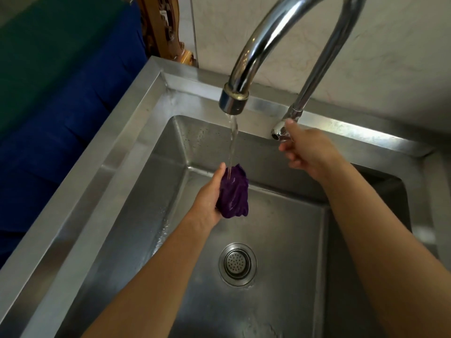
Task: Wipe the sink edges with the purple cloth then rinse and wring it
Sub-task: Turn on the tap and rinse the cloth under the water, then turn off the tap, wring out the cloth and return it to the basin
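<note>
My left hand [211,198] grips the bunched, wet purple cloth [234,191] over the steel sink basin [280,228]. A thin stream of water [233,142] runs from the chrome faucet spout [234,98] onto the top of the cloth. My right hand [305,150] is at the faucet handle [279,132] on the back sink edge [341,132], thumb and fingers pinching it.
The drain strainer [237,263] sits in the basin floor below the cloth. The sink's wide left rim [97,179] is wet near the basin. A pale tiled wall stands behind the faucet. Blue and green surfaces lie left of the sink.
</note>
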`<state>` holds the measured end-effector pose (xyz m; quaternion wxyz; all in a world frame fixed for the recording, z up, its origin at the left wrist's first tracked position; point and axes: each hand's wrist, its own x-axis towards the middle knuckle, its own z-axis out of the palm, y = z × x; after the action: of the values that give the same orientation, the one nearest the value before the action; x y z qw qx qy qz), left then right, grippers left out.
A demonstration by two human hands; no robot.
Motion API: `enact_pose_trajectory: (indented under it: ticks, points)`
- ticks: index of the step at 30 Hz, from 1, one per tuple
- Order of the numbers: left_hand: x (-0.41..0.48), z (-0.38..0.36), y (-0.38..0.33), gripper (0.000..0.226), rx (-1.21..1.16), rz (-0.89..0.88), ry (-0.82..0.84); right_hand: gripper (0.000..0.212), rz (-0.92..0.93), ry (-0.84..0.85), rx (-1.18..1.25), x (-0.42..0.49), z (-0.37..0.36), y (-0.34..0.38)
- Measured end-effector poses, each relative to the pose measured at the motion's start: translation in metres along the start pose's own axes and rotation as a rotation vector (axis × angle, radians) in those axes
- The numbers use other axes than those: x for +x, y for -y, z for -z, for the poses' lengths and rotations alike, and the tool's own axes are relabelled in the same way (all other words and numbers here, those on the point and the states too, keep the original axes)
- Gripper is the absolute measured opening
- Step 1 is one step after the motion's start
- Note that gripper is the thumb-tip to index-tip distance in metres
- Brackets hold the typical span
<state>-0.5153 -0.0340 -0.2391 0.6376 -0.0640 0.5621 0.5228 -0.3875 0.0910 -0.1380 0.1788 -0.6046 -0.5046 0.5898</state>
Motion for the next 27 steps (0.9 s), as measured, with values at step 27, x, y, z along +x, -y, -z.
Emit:
enact_pose_trajectory:
  ticks: [27]
  points:
    - [-0.013,0.002,0.009,0.044,-0.035,-0.049,0.054,0.026,0.148,0.346,0.551,0.006,0.004,-0.04]
